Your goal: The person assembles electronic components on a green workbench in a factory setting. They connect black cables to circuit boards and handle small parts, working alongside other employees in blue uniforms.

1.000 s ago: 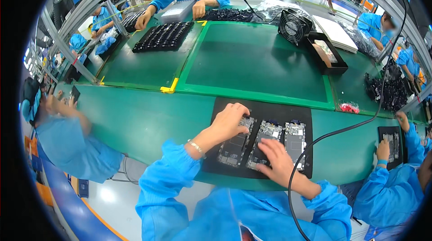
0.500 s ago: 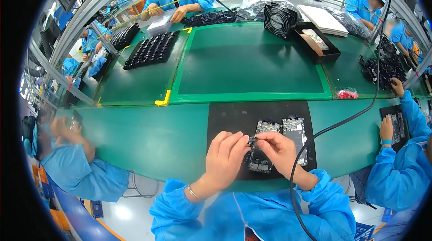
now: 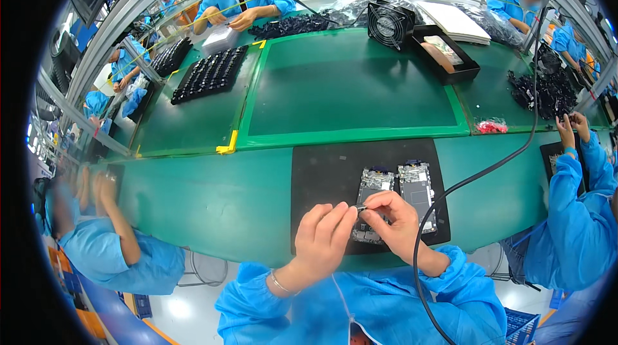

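My left hand and my right hand meet over a black mat. Between their closed fingertips is a small dark part, too small to name and mostly covered by the fingers. Below the hands lies a circuit board, its middle partly hidden by my right hand. A second circuit board lies close on its right, with a dark connector along the far edge.
A black cable hangs across the right side, passing over my right wrist. Beyond the mat are a fan, an open black box and a black tray of parts. Co-workers sit left, right and opposite.
Both my hands have drawn slightly nearer to me with the small part, uncovering more of the left board's far end. The co-worker at right has brought both hands together by the black pile.
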`<action>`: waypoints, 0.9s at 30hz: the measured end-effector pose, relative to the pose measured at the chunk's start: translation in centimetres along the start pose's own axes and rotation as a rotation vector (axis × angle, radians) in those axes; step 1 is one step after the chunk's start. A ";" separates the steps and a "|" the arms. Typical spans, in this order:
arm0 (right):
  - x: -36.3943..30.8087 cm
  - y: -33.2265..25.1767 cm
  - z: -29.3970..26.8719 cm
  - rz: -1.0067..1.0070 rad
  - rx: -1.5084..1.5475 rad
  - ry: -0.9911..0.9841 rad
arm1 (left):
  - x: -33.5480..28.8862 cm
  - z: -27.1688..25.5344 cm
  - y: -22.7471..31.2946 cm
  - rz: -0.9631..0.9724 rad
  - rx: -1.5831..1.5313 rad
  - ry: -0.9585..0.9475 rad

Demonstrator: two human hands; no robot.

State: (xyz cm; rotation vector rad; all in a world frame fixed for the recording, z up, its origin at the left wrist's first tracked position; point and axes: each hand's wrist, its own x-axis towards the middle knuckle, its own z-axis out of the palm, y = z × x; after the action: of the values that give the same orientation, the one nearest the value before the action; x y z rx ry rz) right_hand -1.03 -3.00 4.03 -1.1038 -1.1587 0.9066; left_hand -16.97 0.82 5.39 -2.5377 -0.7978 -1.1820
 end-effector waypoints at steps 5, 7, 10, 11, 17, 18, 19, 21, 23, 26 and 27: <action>0.1 -0.1 -0.1 0.025 0.034 -0.026 | -0.1 -0.1 0.1 -0.003 0.000 -0.002; 0.1 -0.2 -0.2 0.044 0.058 -0.040 | -0.1 -0.1 0.1 0.001 -0.004 0.003; 0.0 -0.2 -0.2 0.031 0.056 -0.066 | -0.2 -0.2 0.0 0.008 -0.014 0.013; -0.1 -0.2 -0.3 0.010 0.032 -0.081 | -0.2 -0.2 0.0 0.011 -0.018 0.016; 0.5 -0.6 -0.2 -0.001 -0.084 -0.109 | -0.2 0.2 -0.3 -0.006 -0.049 0.019; 0.9 -0.8 -0.3 0.031 -0.124 -0.111 | 0.1 0.3 -0.6 -0.016 -0.063 0.011; 1.3 -0.8 -0.5 0.055 -0.108 -0.078 | 0.8 0.6 -1.0 -0.072 -0.094 -0.044; 2.3 -0.4 -1.2 0.098 -0.077 -0.014 | 2.8 1.4 -2.5 -0.183 -0.153 -0.149; 2.4 1.3 -3.7 0.130 -0.054 0.046 | 3.7 3.0 -5.4 -0.336 -0.213 -0.318; 1.4 2.9 -6.9 0.165 -0.054 0.175 | 2.0 6.9 -8.5 -0.395 -0.134 -0.481; 0.9 3.5 -7.9 0.181 -0.099 0.183 | 1.9 7.9 -8.8 -0.389 -0.090 -0.518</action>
State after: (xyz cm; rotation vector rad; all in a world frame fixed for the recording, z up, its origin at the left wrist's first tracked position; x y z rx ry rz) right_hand 6.94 -2.77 0.56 -1.3609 -0.9722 0.8733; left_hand -15.96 12.13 1.52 -2.8924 -1.4362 -0.6467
